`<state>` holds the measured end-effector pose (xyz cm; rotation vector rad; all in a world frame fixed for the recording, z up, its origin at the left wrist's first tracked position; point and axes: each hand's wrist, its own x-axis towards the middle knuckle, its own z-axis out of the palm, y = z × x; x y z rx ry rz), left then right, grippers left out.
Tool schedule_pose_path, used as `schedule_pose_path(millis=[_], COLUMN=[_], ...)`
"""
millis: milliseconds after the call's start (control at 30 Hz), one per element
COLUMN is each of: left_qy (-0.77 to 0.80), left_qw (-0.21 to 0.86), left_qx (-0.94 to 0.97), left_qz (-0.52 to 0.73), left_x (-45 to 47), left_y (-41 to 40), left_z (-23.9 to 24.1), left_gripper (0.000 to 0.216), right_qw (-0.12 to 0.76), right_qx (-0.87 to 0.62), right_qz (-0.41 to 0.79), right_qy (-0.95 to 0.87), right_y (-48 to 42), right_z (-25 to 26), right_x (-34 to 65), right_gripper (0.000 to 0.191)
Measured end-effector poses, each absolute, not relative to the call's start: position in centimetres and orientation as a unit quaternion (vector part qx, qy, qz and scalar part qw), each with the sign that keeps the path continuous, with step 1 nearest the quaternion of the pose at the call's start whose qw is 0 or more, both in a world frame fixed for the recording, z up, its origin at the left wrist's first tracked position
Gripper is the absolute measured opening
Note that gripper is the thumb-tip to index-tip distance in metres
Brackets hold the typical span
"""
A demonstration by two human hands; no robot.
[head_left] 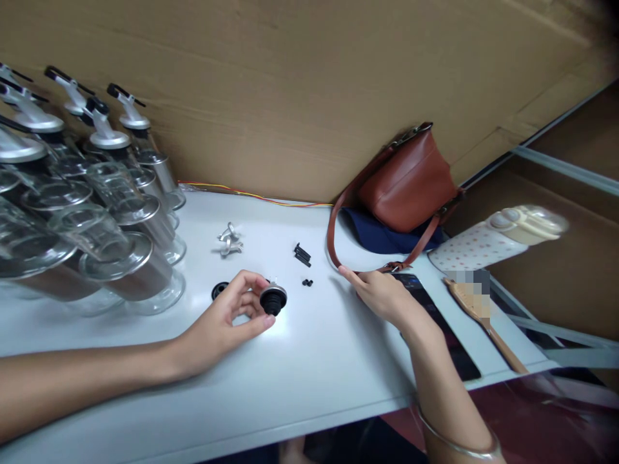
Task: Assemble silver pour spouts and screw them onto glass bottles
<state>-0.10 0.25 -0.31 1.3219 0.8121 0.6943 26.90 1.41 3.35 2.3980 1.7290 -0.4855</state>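
Note:
My left hand pinches a small black stopper with a silver top between thumb and fingers, just above the white table. A black ring lies just behind that hand. My right hand rests on the table with its forefinger stretched toward two tiny black bits; its other fingers are curled and hold nothing I can see. It lies beside a dark phone and the strap of a brown leather bag. Small black sticks and silver metal clips lie farther back.
Several glass bottles with metal bands and spout lids crowd the left side. A cardboard wall stands behind the table, with an orange wire along its foot. A dotted bottle and a wooden brush lie at the right edge.

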Motion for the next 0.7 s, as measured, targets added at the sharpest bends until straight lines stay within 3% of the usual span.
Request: schedule_pose_path(millis=[167,267,400,700], left_qy=[0.365,0.369,0.376,0.347], left_qw=[0.667,0.672,0.672,0.675], left_qx=[0.573,0.56,0.536,0.506], left_qz=[0.306,0.314,0.344,0.409], left_x=[0.0,0.0,0.0,0.2], left_y=[0.3,0.4,0.5,0.6], left_z=[-0.3,-0.2,-0.2,-0.2], left_gripper=[0.03,0.03,0.031,0.028], right_qw=[0.097,0.004,-0.194,-0.256], right_qx=[0.802,0.772,0.587,0.438], right_qz=[-0.119,-0.114,-0.318,-0.519], right_qy=[0.577,0.625,0.719,0.688], right_y=[0.1,-0.9,-1.1,1.5], right_z=[5.0,6.2,6.0,3.8], right_x=[24.1,21.4,18.5,17.3], right_gripper=[0.055,0.042,0.029,0.019])
